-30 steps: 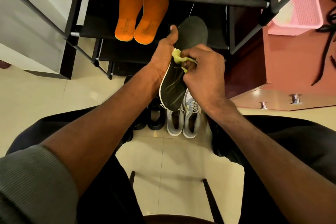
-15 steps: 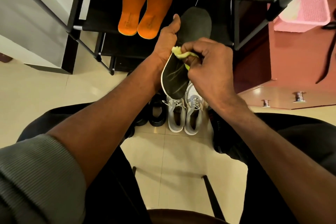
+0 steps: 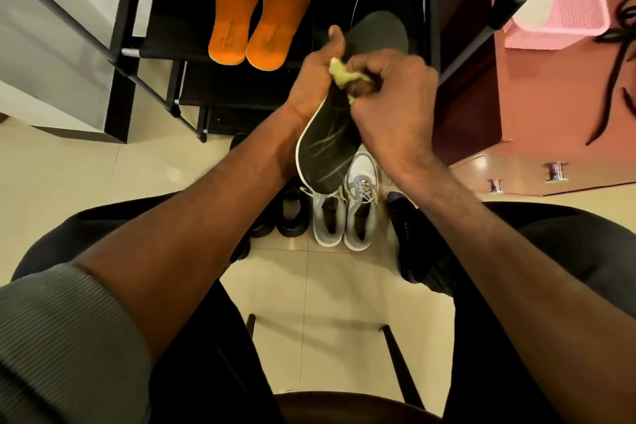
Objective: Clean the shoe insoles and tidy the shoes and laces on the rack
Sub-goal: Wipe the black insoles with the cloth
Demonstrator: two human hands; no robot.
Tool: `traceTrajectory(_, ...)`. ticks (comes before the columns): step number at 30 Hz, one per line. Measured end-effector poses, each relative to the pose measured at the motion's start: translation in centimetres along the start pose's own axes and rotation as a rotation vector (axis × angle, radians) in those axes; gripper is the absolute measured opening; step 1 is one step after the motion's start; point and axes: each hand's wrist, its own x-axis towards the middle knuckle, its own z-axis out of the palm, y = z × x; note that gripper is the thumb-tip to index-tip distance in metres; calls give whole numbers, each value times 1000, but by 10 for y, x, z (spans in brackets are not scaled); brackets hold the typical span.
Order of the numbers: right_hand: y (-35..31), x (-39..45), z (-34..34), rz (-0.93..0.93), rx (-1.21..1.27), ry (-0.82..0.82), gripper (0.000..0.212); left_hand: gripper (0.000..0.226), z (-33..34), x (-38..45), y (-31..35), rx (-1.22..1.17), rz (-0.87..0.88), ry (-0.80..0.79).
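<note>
Black insole (image 3: 327,148) is gripped by left hand (image 3: 309,86), wiped with yellow cloth (image 3: 339,74) pinched in right hand (image 3: 395,103) — orange insoles (image 3: 258,31) at 11 o'clock are shelved; white shoes (image 3: 344,213) and laces (image 3: 616,55) appear untidied.

Left sleeve: we wear a grey, finely ribbed knit sleeve (image 3: 58,337), pushed up above the elbow so our forearm is bare.
Right arm: we see no sleeve on it in view; the forearm is bare up to the frame edge.
Left hand (image 3: 309,86): bare, with no ring, watch or band visible.
Right hand (image 3: 395,103): bare, likewise unadorned.
Legs: we wear dark, near-black trousers (image 3: 568,251), plain, with no visible pattern.
Feet: we have a dark shoe (image 3: 409,234) on the right foot, with a reddish tint at its toe.
</note>
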Motion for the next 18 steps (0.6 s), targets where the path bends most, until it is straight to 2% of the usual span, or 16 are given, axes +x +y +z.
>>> traceTrajectory(2,-5,-14,2,-26,49,-69,32,71,-5,-2,3,18,129,62)
traceTrajectory(4,-7,-22,3,-27,88,-94,31,51,-8,-4,1,129,217,146)
traceTrajectory(6,-5,-22,6,2,84,-84,33,45,-3,-2,2,151,159,249)
traceTrajectory(8,-2,-13,9,52,43,-42,37,51,-4,10,-3,156,114,218)
traceTrajectory(13,7,14,4,158,36,106,36,54,-2,16,-14,201,124,20)
traceTrajectory(15,3,8,4,127,68,88,36,56,1,8,-9,249,149,34)
traceTrajectory(18,-7,-15,7,51,142,-35,34,57,-14,17,-11,223,155,7)
